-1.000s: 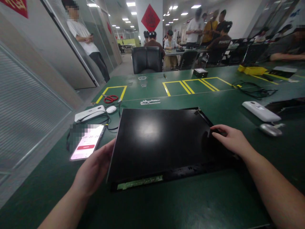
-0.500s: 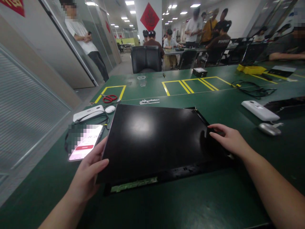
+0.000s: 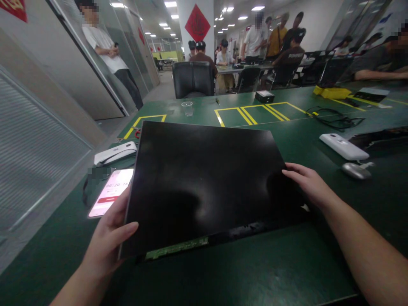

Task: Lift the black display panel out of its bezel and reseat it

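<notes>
The display panel (image 3: 204, 182) is seen as smooth, glossy black glass, with soft reflections thrown off its face. Along its edge at 6 o'clock a strip (image 3: 177, 248) of matt green circuit board is exposed. The table (image 3: 223, 276) is covered in a matt, dark green mat. At 3 o'clock a casing (image 3: 342, 145) of smooth white plastic is shown; at 12 o'clock, a clear plastic cup (image 3: 186, 108) and a chair (image 3: 193, 78) upholstered in shiny black leather-like material.

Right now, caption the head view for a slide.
Left hand grips the tilted black panel, right hand rests on it, above a green table.
</notes>
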`<act>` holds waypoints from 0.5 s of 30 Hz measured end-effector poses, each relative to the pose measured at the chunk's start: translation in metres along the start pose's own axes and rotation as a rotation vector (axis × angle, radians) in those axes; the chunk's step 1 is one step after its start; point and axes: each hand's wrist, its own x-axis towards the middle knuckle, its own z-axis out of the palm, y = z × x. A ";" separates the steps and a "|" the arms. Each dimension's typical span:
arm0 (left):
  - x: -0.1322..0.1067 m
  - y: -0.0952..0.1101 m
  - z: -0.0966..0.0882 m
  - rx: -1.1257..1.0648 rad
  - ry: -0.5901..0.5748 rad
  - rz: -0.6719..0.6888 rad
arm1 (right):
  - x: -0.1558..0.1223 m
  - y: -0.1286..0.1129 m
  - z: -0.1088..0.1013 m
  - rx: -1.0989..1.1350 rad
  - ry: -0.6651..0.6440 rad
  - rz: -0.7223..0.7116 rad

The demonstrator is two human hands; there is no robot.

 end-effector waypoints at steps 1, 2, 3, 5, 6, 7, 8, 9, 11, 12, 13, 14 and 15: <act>0.000 0.001 -0.001 -0.001 0.013 -0.006 | -0.001 -0.003 -0.001 0.073 0.007 0.012; 0.000 0.001 -0.002 -0.004 0.026 -0.014 | -0.002 -0.006 -0.002 0.134 0.012 0.004; 0.000 0.002 -0.003 -0.008 0.039 -0.022 | -0.004 -0.010 -0.003 0.195 0.012 0.000; 0.000 0.004 -0.006 -0.014 0.061 -0.031 | -0.009 -0.018 -0.007 0.325 -0.022 0.022; 0.000 0.005 -0.007 -0.019 0.069 -0.036 | -0.012 -0.022 -0.009 0.394 -0.048 0.052; 0.000 0.006 -0.008 -0.029 0.076 -0.043 | -0.016 -0.027 -0.010 0.455 -0.077 0.071; 0.000 0.007 -0.008 -0.038 0.084 -0.052 | -0.019 -0.030 -0.012 0.500 -0.084 0.093; 0.000 0.007 -0.009 -0.043 0.091 -0.064 | -0.022 -0.033 -0.012 0.521 -0.088 0.110; 0.001 0.008 -0.009 -0.027 0.095 -0.091 | -0.027 -0.037 -0.012 0.536 -0.085 0.149; 0.001 0.008 -0.010 -0.008 0.089 -0.099 | -0.027 -0.038 -0.012 0.541 -0.086 0.172; 0.002 0.008 -0.010 0.020 0.069 -0.089 | -0.027 -0.038 -0.011 0.550 -0.086 0.193; 0.002 0.007 -0.010 0.055 0.037 -0.063 | -0.026 -0.038 -0.011 0.563 -0.080 0.206; 0.002 0.006 -0.010 0.088 0.000 -0.030 | -0.025 -0.037 -0.011 0.573 -0.070 0.206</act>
